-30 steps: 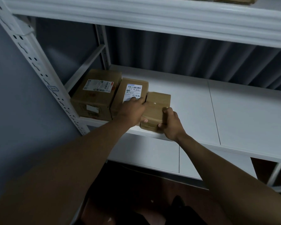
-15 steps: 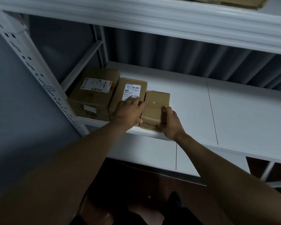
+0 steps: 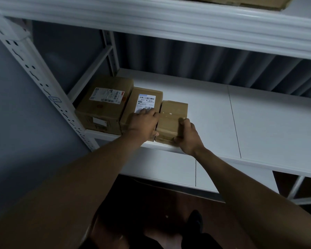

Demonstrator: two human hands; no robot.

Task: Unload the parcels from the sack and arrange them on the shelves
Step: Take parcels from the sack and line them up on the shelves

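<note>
Three brown cardboard parcels stand side by side at the left end of the white middle shelf (image 3: 250,123). The large parcel (image 3: 104,106) is at the far left, a middle parcel (image 3: 151,91) with a barcode label is beside it, and a small plain parcel (image 3: 172,114) touches that one's right side. My left hand (image 3: 144,123) rests flat on the middle parcel's near top, thumb at the gap between the parcels. My right hand (image 3: 187,135) grips the small parcel's near right corner, thumb on top. No sack is in view.
The white perforated upright (image 3: 34,72) stands left of the parcels, with a thick beam of the upper shelf (image 3: 169,20) overhead and flat cardboard (image 3: 241,1) lying on it. A lower shelf (image 3: 169,169) sits below. The middle shelf to the right of the parcels is bare.
The small parcel has been pushed a little further back on the shelf, snug against the middle parcel. Both hands have kept their places on the parcels.
</note>
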